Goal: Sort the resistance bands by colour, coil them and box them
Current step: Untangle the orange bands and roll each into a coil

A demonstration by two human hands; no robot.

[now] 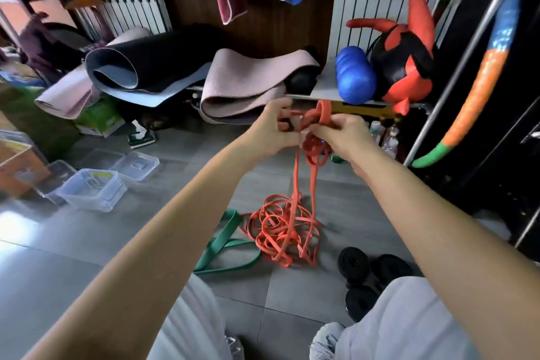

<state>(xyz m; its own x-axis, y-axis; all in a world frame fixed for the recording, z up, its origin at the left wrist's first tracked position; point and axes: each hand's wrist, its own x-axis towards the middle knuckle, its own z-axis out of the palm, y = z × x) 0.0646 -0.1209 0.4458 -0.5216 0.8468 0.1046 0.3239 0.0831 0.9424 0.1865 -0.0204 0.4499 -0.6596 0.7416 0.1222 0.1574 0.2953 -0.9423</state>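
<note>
Between the two hands, the orange band point(324, 110) blurs into one knot, and fingers hide how it loops. Below lies a grey tiled floor point(87, 242), with rolled mats point(242, 88) at the back and clear plastic boxes point(93, 190) to the left. Both the left hand point(271, 131) and the right hand point(343, 133) curl tightly round the raised band. Its strands trail down to an orange tangle point(280, 228) on the tiles, just beside a green band point(225, 240).
</note>
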